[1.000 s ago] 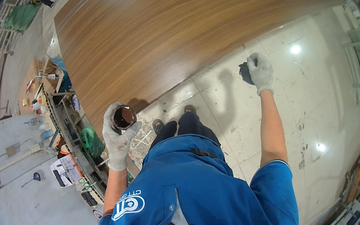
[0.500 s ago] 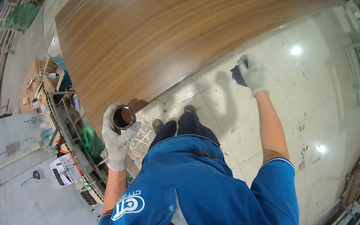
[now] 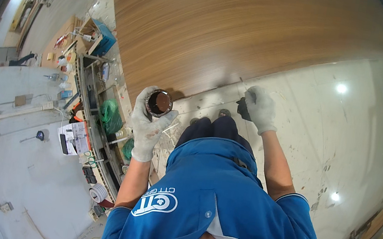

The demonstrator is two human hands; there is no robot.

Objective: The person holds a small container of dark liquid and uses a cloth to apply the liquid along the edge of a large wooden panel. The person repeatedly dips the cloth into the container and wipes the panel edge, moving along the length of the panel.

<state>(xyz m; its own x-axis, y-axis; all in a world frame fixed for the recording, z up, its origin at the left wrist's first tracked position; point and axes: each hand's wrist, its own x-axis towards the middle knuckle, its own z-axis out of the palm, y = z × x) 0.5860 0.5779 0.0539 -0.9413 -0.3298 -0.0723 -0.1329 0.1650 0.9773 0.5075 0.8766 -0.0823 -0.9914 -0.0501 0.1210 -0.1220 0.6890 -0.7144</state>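
Note:
My left hand (image 3: pixel 147 135), in a stained whitish glove, has its fingers wrapped round a small open round cup (image 3: pixel 152 101) with dark brown liquid in it. The cup is above the near left edge of a big wood-grain panel (image 3: pixel 234 32). In my right hand (image 3: pixel 262 111), also gloved, is a crumpled dark cloth (image 3: pixel 242 109). That hand is off the panel's near edge, over the tiled floor, and the cloth does not appear to touch the panel. The panel's grain runs lengthwise and its surface looks brown and smooth.
Left of me is a cluttered bench frame (image 3: pixel 94 125) with a green plastic bag (image 3: pixel 110 116) and papers (image 3: pixel 74 138). A box with a blue side (image 3: pixel 104 38) stands near the panel's left edge. Pale, spotted floor tiles (image 3: pixel 307 141) lie to the right; boards (image 3: pixel 376 226) line the far right.
My view has turned, so the panel appears further right. My right hand with the cloth has come lower and nearer my body. The cup stays in my left hand.

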